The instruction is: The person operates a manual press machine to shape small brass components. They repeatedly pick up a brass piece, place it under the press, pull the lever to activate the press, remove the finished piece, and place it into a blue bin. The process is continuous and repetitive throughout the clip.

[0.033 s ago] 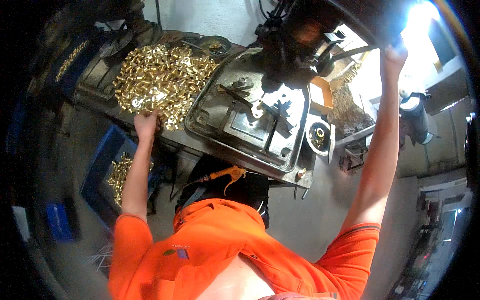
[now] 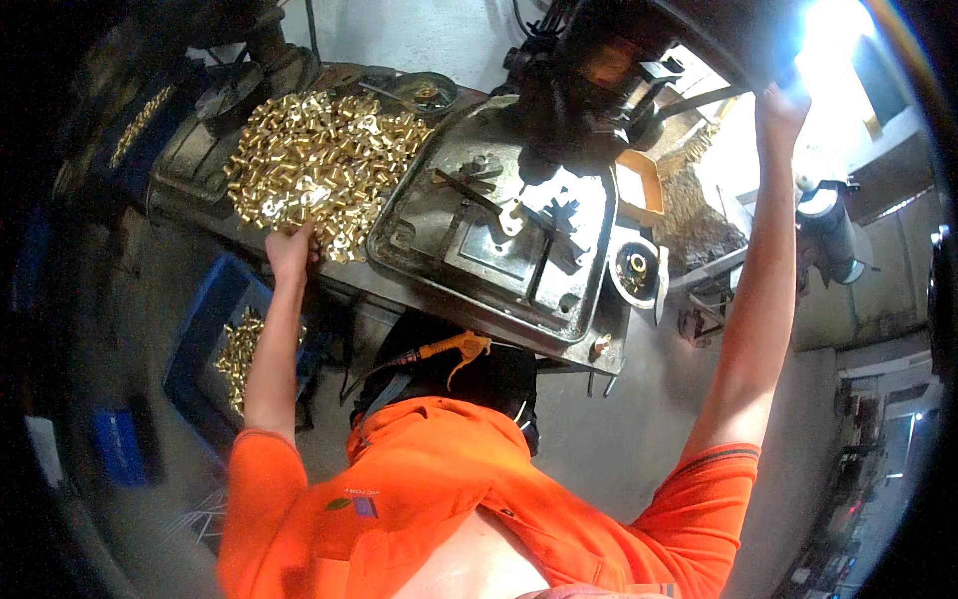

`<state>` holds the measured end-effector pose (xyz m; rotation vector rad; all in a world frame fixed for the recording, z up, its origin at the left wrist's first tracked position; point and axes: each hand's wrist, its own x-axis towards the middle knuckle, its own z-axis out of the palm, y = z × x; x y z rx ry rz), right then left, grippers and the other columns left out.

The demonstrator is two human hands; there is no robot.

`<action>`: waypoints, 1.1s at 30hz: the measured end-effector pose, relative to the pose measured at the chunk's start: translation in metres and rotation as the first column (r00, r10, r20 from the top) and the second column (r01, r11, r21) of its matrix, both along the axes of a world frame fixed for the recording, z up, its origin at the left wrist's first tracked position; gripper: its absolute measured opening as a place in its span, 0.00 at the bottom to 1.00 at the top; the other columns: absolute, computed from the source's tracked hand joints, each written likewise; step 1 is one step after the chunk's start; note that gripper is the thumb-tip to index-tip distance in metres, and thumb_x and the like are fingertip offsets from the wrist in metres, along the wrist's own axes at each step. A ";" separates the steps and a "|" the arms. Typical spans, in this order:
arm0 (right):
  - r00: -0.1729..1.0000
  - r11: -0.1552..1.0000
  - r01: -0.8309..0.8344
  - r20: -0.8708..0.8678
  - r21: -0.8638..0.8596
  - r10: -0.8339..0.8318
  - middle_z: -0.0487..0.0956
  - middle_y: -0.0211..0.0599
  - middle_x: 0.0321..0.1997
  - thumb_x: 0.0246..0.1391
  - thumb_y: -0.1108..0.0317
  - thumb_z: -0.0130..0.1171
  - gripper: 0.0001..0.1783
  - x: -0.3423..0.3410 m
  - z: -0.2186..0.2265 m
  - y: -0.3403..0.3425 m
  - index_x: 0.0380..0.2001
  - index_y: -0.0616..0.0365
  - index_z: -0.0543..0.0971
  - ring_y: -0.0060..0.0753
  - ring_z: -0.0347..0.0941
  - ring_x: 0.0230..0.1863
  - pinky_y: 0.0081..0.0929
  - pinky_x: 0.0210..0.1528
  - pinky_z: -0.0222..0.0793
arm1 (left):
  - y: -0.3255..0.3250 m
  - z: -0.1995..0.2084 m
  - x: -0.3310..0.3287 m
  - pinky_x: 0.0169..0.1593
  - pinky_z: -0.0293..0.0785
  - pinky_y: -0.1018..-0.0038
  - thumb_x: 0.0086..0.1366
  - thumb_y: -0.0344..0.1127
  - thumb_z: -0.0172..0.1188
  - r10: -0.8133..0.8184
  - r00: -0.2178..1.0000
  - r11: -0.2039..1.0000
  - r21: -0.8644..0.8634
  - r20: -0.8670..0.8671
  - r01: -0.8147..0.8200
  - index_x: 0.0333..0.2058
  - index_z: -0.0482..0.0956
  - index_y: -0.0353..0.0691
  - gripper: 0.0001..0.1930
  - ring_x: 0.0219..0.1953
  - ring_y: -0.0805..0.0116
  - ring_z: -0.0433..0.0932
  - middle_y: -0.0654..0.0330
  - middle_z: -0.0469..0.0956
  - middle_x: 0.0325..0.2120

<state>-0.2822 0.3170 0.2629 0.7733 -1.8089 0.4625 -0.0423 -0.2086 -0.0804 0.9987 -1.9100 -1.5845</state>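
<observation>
At the near edge of a heap of small brass fittings [image 2: 334, 155] rests my left hand [image 2: 289, 250], its fingers curled in among the pieces. Whatever they pinch is hidden. My right hand [image 2: 782, 118], raised at the upper right, is wrapped round the end of a long dark lever [image 2: 704, 103] on a dark machine [image 2: 579, 110]; strong glare blurs the grip. Under the machine, a metal bed [image 2: 494, 258] with a raised rim carries dark clamp bars [image 2: 467, 190]. A pale, flat metal piece [image 2: 513, 218] sits among them.
A blue crate [image 2: 190, 344] holding more brass fittings stands low at the left. Right of the bed are an orange-brown box [image 2: 640, 185] and a white bowl [image 2: 637, 272] with small parts. A yellow air gun [image 2: 454, 347] hangs at the table's front edge.
</observation>
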 end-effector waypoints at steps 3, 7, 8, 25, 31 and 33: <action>0.998 0.994 -0.061 0.018 -0.093 0.063 0.75 0.36 0.28 0.40 0.73 0.51 0.18 0.006 -0.013 -0.022 0.39 0.67 0.72 0.26 0.68 0.29 0.23 0.33 0.64 | 0.006 0.018 0.019 0.15 0.62 0.79 0.54 0.33 0.61 0.030 0.991 0.971 0.239 -0.133 0.003 0.22 0.75 0.30 0.10 0.11 0.73 0.67 0.59 0.72 0.13; 0.981 0.951 -0.188 -0.009 -0.244 0.192 0.76 0.38 0.30 0.34 0.74 0.51 0.26 0.070 -0.042 -0.046 0.44 0.66 0.70 0.30 0.70 0.30 0.26 0.35 0.66 | 0.065 0.108 0.055 0.18 0.63 0.79 0.57 0.34 0.56 -0.055 0.966 0.918 0.367 -0.254 0.148 0.24 0.74 0.34 0.09 0.16 0.74 0.69 0.61 0.72 0.15; 0.972 0.935 -0.223 0.007 -0.277 0.234 0.76 0.39 0.31 0.32 0.75 0.51 0.28 0.101 -0.056 -0.052 0.45 0.66 0.69 0.31 0.71 0.31 0.26 0.36 0.67 | 0.076 0.112 0.059 0.19 0.63 0.78 0.58 0.36 0.55 -0.115 0.926 0.835 0.470 -0.361 0.287 0.25 0.72 0.36 0.09 0.17 0.73 0.68 0.61 0.71 0.16; 0.609 0.971 -0.238 0.775 -0.023 0.168 0.74 0.36 0.28 0.20 0.70 0.57 0.50 0.335 -0.277 -0.148 0.59 0.62 0.61 0.38 0.69 0.25 0.31 0.28 0.64 | 0.218 0.057 0.086 0.28 0.65 0.76 0.59 0.35 0.50 -0.430 0.751 -0.078 0.849 -0.501 0.522 0.31 0.74 0.36 0.08 0.16 0.75 0.65 0.64 0.72 0.19; 0.589 0.966 -0.197 0.808 0.167 -0.020 0.73 0.37 0.27 0.20 0.67 0.59 0.51 0.331 -0.286 -0.137 0.59 0.61 0.61 0.39 0.69 0.25 0.31 0.29 0.64 | 0.209 0.050 0.091 0.28 0.63 0.76 0.60 0.34 0.48 -0.289 0.793 -0.160 0.844 -0.536 0.512 0.34 0.75 0.35 0.10 0.14 0.72 0.63 0.61 0.69 0.16; 0.596 0.946 -0.161 0.792 0.282 -0.135 0.73 0.36 0.26 0.21 0.65 0.60 0.49 0.332 -0.285 -0.128 0.57 0.62 0.63 0.37 0.69 0.25 0.31 0.30 0.65 | 0.207 0.052 0.092 0.29 0.61 0.75 0.61 0.35 0.47 -0.262 0.798 -0.136 0.839 -0.543 0.527 0.35 0.75 0.35 0.11 0.14 0.71 0.62 0.60 0.68 0.15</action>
